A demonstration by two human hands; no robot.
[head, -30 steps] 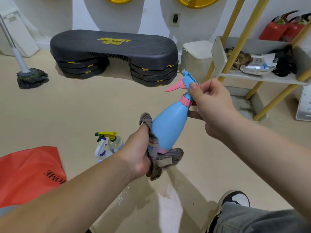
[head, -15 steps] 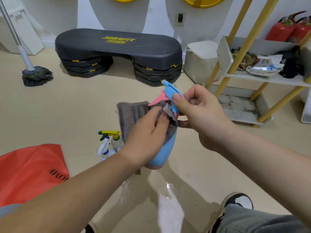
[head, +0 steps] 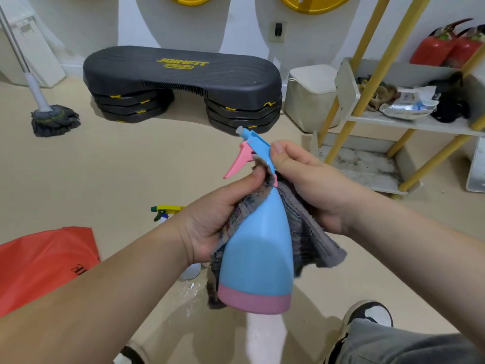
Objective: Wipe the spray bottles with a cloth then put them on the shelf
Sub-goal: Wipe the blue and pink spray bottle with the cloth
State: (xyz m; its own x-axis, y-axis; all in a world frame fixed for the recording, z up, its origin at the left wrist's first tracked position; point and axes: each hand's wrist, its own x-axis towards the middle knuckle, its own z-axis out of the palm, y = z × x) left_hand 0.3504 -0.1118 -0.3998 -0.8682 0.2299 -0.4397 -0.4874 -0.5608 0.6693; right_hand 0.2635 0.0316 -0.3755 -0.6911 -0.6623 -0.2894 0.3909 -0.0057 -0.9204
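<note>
Blue spray bottle (head: 257,253) with pink base and trigger stands upright at centre frame, held in the air above the floor, nozzle towards upper left. The grey cloth (head: 311,232) drapes behind and along both sides of it. The left hand (head: 217,214) grips the cloth against the bottle's left side, thumb curled by the neck. The right hand (head: 301,179) pinches the spray head under the thumb; its fingers are hidden behind the cloth. Half a second ago the cloth covered the bottle's front; the blue body now faces the camera bare. A second spray bottle (head: 168,210) on the floor is mostly hidden by the left wrist. The black step platform (head: 183,74), upper centre, reads "JOINFIT PRO". The red bag (head: 44,258), lower left, has its lettering cut off by the forearm. The shelf (head: 409,124) stands at upper right.
</note>
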